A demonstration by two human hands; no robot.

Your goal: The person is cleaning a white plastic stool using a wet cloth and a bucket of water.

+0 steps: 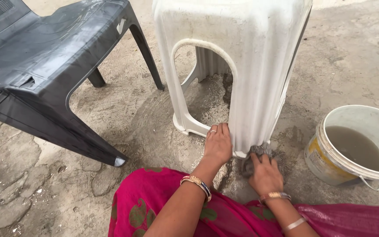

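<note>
A white plastic stool point(246, 66) stands on the concrete floor in front of me, its ribbed leg facing me. My left hand point(218, 145) lies flat against the foot of that leg, fingers together, a ring on one finger and bangles at the wrist. My right hand point(265, 173) presses a grey scrubbing cloth point(257, 152) against the bottom of the same leg, where the floor is wet. My pink patterned garment point(154, 206) covers my lap below both hands.
A dark grey plastic chair point(44, 66) stands at the left, its front leg near my knee. A white bucket point(330, 131) of murky water sits at the right. The concrete floor point(44, 193) is cracked and uneven at the lower left.
</note>
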